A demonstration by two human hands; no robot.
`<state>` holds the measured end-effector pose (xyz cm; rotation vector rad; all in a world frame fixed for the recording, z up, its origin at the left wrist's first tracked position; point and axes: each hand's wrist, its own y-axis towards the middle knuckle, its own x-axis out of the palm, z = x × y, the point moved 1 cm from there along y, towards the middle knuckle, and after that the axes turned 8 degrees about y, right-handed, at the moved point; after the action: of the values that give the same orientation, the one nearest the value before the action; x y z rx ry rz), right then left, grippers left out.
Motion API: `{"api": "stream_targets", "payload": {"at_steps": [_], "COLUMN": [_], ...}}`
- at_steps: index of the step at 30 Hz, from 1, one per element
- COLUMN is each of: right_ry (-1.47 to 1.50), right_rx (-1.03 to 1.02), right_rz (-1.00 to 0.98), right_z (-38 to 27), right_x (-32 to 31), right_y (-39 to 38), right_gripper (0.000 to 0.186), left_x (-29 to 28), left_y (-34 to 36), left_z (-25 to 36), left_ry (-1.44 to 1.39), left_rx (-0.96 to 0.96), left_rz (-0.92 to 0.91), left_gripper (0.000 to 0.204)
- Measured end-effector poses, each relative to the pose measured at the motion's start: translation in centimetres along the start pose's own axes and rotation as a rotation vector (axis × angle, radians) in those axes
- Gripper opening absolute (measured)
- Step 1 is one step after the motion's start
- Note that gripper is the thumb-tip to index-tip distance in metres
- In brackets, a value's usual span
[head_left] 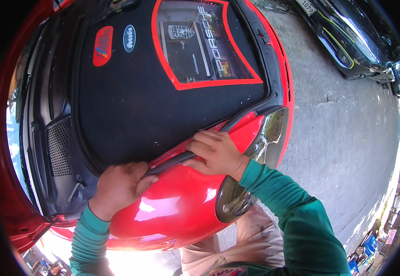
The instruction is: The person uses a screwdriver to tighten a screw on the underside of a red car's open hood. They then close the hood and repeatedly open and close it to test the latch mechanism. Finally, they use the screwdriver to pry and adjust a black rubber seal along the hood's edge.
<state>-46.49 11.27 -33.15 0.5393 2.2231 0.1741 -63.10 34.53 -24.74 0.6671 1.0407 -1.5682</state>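
A black rubber weatherstrip [173,161] runs along the edge of the front luggage bay of a red car. My left hand [121,186] is closed on the strip near the bay's rear corner, thumb on top. Farther right, my right hand [217,153] grips the same strip, its fingers bent over it. Between my hands the strip stands off the red body edge, with red paint showing beside it. Past my right hand it runs on toward the front of the bay. Beneath my hands lies the glossy red fender [177,202].
Black carpet [117,106] lines the bay, with a red-framed clear window [200,43] and two stickers. A headlight [237,198] sits close to my right forearm. The black cowl trim [59,147] lies left. A dark car [347,41] is parked across the concrete ground [333,133].
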Motion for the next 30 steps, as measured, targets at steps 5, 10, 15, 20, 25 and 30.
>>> {"api": "stream_targets", "payload": {"at_steps": [5,10,15,20,25,30], "right_ry": [-0.021,-0.186,-0.178,-0.153,-0.122,-0.123], "right_rx": [0.055,0.341,0.313,0.259,0.349,0.325], "right_rz": [-0.111,-0.213,0.014,0.188,0.132,0.125], "right_z": [0.4,8.3,8.7,9.0,7.2,6.6], "right_x": [-4.1,-8.0,-5.9,-7.7,-9.1,-8.9], "right_y": [0.7,-2.1,-3.8,-6.2,-8.0,-9.0], "right_gripper": [0.050,0.059,0.052,0.050,0.050,0.052], "left_x": [-1.7,-2.2,-0.5,-0.1,0.8,1.0], "left_y": [0.0,0.4,0.4,2.0,3.0,3.1], "left_z": [1.2,1.2,0.5,1.4,1.5,2.0], "left_ry": [0.002,0.021,-0.015,-0.028,-0.002,0.029], "left_rx": [0.036,0.019,-0.054,-0.021,0.011,-0.037], "left_rz": [0.025,-0.008,0.006,0.052,0.024,-0.034], "left_gripper": [0.044,0.041,0.039,0.037,0.037,0.039]}}
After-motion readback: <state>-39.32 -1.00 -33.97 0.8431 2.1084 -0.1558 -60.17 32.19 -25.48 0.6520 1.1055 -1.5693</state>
